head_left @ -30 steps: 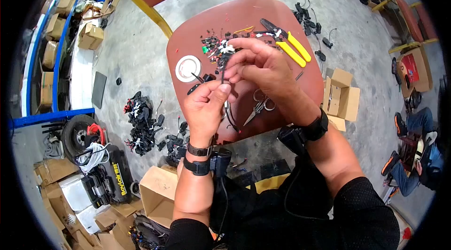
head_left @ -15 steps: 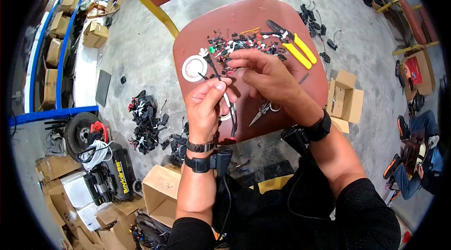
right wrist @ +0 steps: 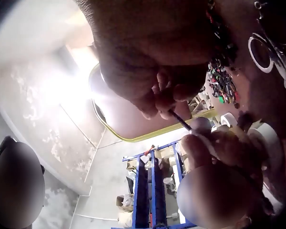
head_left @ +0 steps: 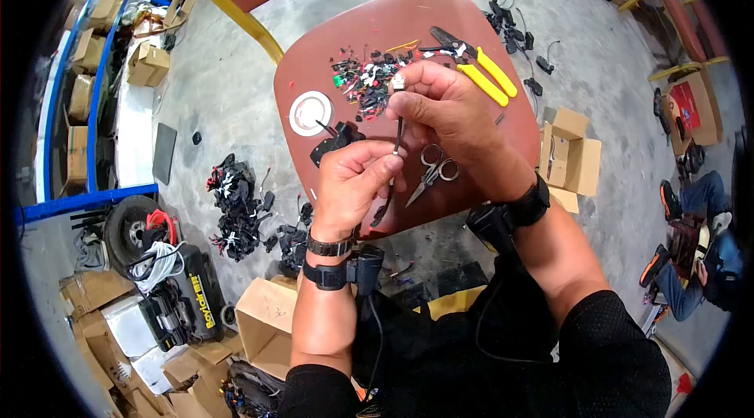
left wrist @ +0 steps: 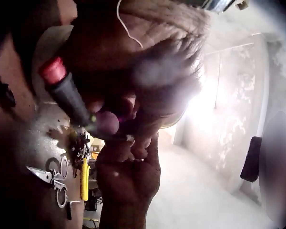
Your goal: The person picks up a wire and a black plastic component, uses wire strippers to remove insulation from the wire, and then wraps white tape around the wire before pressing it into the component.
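Observation:
My left hand [head_left: 353, 186] pinches a thin black cable [head_left: 399, 134] between thumb and fingers, over the front of a brown chair seat [head_left: 483, 135]. At the cable's upper end is a small white connector [head_left: 399, 83], held between the thumb and fingers of my right hand [head_left: 452, 108]. Below my left hand hangs the cable's lower end; in the left wrist view it shows as a thick dark sleeve [left wrist: 69, 98] with a red tip [left wrist: 53, 70]. Steel scissors [head_left: 432, 175] lie on the seat under my right hand.
Behind my hands, the seat bears a heap of small connectors and wire scraps [head_left: 365, 76], yellow-handled pliers [head_left: 491, 76], a white roll [head_left: 311, 114] and a black part [head_left: 338, 139]. Black cable bundles [head_left: 236, 210] and cardboard boxes [head_left: 267, 316] are on the floor. Another person [head_left: 699, 253] is at far right.
Half a second ago the cable leaned left, its white connector free and my right hand apart from it. Now it stands more upright, with my right hand pinching the connector.

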### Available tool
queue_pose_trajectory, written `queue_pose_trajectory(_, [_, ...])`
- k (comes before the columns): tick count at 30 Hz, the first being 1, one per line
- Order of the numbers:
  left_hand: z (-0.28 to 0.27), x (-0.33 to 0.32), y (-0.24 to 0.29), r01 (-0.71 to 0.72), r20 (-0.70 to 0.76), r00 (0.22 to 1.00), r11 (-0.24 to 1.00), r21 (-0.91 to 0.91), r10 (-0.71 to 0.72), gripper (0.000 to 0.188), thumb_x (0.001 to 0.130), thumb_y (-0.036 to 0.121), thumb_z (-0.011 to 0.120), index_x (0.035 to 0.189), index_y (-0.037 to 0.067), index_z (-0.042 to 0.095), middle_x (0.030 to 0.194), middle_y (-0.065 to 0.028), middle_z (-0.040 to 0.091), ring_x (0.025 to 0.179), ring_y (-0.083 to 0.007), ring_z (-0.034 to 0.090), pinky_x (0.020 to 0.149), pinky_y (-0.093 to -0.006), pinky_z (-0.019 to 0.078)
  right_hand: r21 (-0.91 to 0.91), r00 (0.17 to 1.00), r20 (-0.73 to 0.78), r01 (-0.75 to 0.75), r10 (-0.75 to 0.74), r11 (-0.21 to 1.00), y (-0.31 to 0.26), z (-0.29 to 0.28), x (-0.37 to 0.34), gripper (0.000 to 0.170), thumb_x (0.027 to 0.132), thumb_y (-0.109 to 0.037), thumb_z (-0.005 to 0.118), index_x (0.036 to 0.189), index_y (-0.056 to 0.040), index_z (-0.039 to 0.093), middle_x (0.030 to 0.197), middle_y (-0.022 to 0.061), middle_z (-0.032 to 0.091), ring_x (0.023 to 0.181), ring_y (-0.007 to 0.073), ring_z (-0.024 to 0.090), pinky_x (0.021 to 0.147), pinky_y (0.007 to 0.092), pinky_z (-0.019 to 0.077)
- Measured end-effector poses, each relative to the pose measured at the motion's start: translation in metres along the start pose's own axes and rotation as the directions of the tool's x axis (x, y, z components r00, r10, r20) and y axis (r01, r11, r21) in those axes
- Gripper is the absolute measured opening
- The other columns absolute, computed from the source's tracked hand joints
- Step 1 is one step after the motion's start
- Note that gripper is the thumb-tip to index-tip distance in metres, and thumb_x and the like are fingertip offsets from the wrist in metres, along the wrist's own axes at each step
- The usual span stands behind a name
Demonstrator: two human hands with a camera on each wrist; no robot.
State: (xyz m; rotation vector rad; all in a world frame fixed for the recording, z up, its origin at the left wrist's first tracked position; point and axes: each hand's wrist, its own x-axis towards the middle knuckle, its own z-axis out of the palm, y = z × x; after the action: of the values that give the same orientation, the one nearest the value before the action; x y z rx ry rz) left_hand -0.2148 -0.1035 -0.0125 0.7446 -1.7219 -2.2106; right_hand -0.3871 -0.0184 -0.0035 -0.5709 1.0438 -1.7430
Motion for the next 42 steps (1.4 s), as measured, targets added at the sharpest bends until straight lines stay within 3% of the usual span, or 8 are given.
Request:
queue_pose_trajectory(9, [0.005, -0.001, 0.007, -0.005, 0.009, 1.000, 1.000, -0.024, 0.005, 0.016, 0.090, 0.010, 0.069, 0.102, 0.001, 0.068, 0.079, 0.0005, 0.067, 0.065, -0.0041, 0.057, 0.057, -0.0173, 0.0428, 0.015, 0.999, 0.002, -0.041, 0.041, 0.999, -0.003, 0.000, 0.001, 0.016, 0.090, -0.014, 0.070, 0.099, -0.0054, 0.060, 0.078, 0.0003, 0.066, 0.060, 0.0046, 0.057, 0.050, 0.0173, 0.0429])
queue_pose_trajectory(14, [-0.002, 0.000, 0.001, -0.018, -0.014, 1.000, 0.998, 0.066, 0.019, 0.018, 0.090, 0.010, 0.070, 0.104, 0.001, 0.068, 0.074, -0.0010, 0.067, 0.058, -0.0018, 0.053, 0.050, -0.0167, 0.0381, 0.026, 0.999, -0.027, -0.020, 0.020, 0.999, 0.003, -0.006, 0.005, 0.012, 0.094, -0.015, 0.064, 0.100, -0.0049, 0.062, 0.079, -0.0006, 0.065, 0.063, 0.0057, 0.058, 0.057, 0.0180, 0.0463])
queue_pose_trajectory(18, [-0.004, 0.000, -0.002, -0.073, -0.070, 0.995, 0.997, -0.005, 0.072, 0.015, 0.090, 0.012, 0.070, 0.101, 0.001, 0.068, 0.072, -0.0004, 0.065, 0.055, -0.0014, 0.051, 0.049, -0.0165, 0.0361, -0.016, 0.999, 0.011, -0.036, 0.036, 0.999, 0.004, -0.007, 0.006, 0.017, 0.097, -0.013, 0.058, 0.107, -0.0009, 0.063, 0.085, 0.0027, 0.067, 0.074, 0.0078, 0.062, 0.068, 0.0205, 0.0503])
queue_pose_trajectory(21, [-0.005, 0.001, -0.002, -0.101, -0.089, 0.991, 0.995, -0.019, 0.099, 0.014, 0.091, 0.012, 0.069, 0.098, 0.001, 0.068, 0.072, -0.0002, 0.065, 0.057, -0.0021, 0.052, 0.049, -0.0169, 0.0368, -0.112, 0.999, 0.038, 0.024, -0.020, 0.993, 0.006, -0.005, 0.004, 0.024, 0.095, -0.008, 0.057, 0.116, 0.0032, 0.060, 0.091, 0.0056, 0.068, 0.083, 0.0090, 0.064, 0.075, 0.0230, 0.0520])
queue_pose_trajectory(24, [-0.004, 0.000, 0.004, -0.103, -0.081, 0.991, 0.995, -0.006, 0.103, 0.012, 0.091, 0.012, 0.069, 0.095, 0.001, 0.068, 0.073, -0.0003, 0.065, 0.059, -0.0026, 0.053, 0.051, -0.0173, 0.0381, -0.173, 0.983, 0.035, 0.183, -0.179, 0.968, 0.013, -0.005, 0.007, 0.030, 0.093, -0.004, 0.058, 0.122, 0.0056, 0.058, 0.094, 0.0064, 0.068, 0.087, 0.0096, 0.064, 0.078, 0.0237, 0.0524])
queue_pose_trajectory(30, [0.000, 0.000, 0.003, -0.078, -0.077, 0.993, 0.994, 0.077, 0.084, 0.007, 0.087, 0.003, 0.070, 0.092, -0.001, 0.067, 0.073, 0.0012, 0.064, 0.061, -0.0033, 0.054, 0.055, -0.0185, 0.0419, -0.087, 0.998, 0.038, 0.048, -0.045, 0.995, -0.005, -0.002, 0.000, 0.029, 0.093, -0.009, 0.064, 0.119, 0.0022, 0.060, 0.097, 0.0073, 0.068, 0.080, 0.0082, 0.062, 0.071, 0.0212, 0.0509])
queue_pose_trajectory(35, [0.000, 0.000, 0.005, -0.066, -0.052, 0.996, 0.984, 0.165, 0.076, 0.007, 0.085, 0.000, 0.070, 0.090, -0.001, 0.066, 0.071, 0.0022, 0.063, 0.061, -0.0033, 0.053, 0.055, -0.0192, 0.0419, -0.109, 0.997, 0.049, 0.066, -0.061, 0.992, 0.003, -0.010, 0.002, 0.026, 0.095, -0.014, 0.062, 0.116, 0.0011, 0.062, 0.095, 0.0061, 0.067, 0.076, 0.0068, 0.060, 0.069, 0.0198, 0.0495])
queue_pose_trajectory(42, [-0.001, -0.001, 0.009, -0.061, -0.019, 0.998, 0.997, 0.041, 0.062, 0.006, 0.086, 0.001, 0.070, 0.090, -0.001, 0.066, 0.072, 0.0006, 0.064, 0.060, -0.0043, 0.054, 0.055, -0.0197, 0.0424, -0.162, 0.994, 0.052, 0.104, -0.097, 0.981, 0.001, -0.009, 0.000, 0.028, 0.098, -0.016, 0.058, 0.120, 0.0009, 0.061, 0.095, 0.0054, 0.067, 0.076, 0.0069, 0.059, 0.070, 0.0195, 0.0489])
